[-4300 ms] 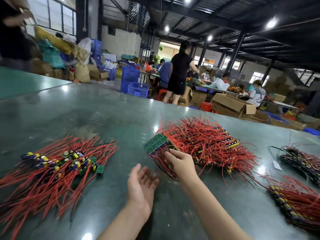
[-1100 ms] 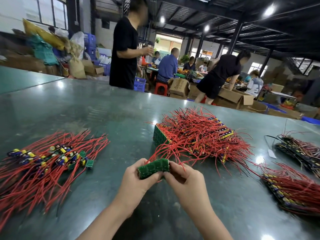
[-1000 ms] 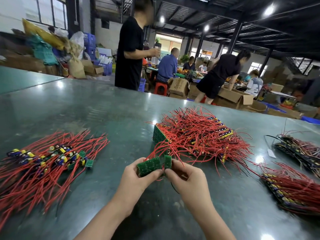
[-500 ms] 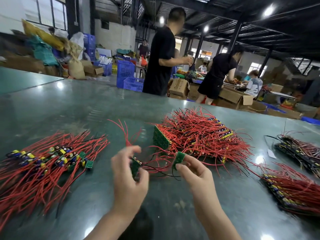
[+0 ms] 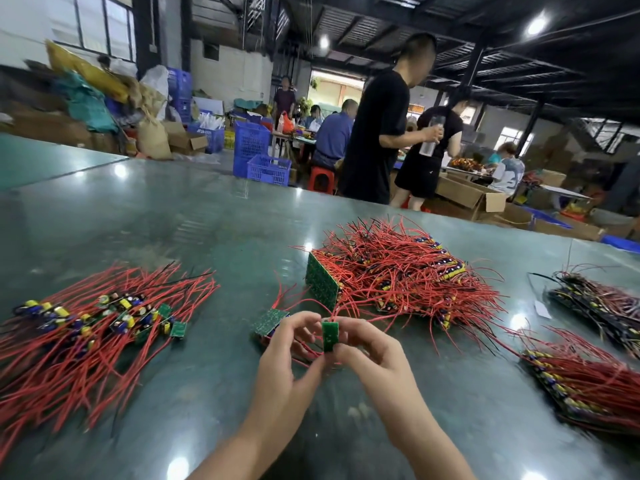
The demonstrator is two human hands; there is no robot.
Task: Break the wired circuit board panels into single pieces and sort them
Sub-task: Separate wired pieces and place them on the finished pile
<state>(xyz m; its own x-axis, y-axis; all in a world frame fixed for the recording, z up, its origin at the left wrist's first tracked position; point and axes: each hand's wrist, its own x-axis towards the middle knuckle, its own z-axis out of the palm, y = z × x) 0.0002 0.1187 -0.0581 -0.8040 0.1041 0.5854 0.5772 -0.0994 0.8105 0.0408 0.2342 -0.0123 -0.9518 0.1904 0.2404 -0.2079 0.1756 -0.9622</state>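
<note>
Gleaming green table (image 5: pixel 173 216) fronting a crowded workshop.

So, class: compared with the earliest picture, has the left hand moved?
Yes. The left hand has gone from lying open on the table to raised, toward the big wired heap, meeting the right hand at a small green board.

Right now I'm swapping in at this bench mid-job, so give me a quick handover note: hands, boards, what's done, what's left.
Right hand: pinches a single green board, upright, red wires trailing.
Left hand: holds the remaining panel strip; its fingers also reach the single board.
Done: separated boards lie in the sorted pile at left.
Left: put this piece on that pile, break up the strip, then work through the unbroken panel heap ahead and the stacks at right.
</note>
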